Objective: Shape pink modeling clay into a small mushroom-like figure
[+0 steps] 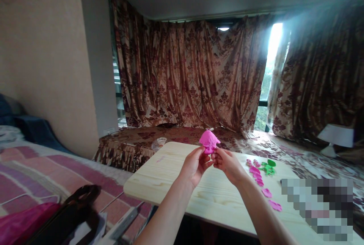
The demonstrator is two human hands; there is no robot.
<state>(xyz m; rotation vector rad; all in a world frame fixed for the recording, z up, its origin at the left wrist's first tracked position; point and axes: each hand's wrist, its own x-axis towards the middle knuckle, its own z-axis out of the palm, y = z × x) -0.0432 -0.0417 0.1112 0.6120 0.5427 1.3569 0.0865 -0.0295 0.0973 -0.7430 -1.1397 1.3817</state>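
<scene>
A bright pink piece of modelling clay (209, 139), shaped like a flower bud with overlapping petals, is held up above the far part of the table. My left hand (196, 164) pinches its narrow base from the left. From the other side, my right hand (228, 164) grips the same base, fingertips close to those of the left. On the tabletop to the right lie several flat pink clay petals (266, 192) in a loose row. Beside them are green clay pieces (269, 167), one of them leaf-shaped.
The pale wooden table (159, 175) has a small pink mark at its left. A pixelated patch covers its right side. A bed with a striped cover (71, 167) and a black strap lies left. Behind are a clear container (159, 144), patterned curtains (193, 74) and a white lamp (335, 137).
</scene>
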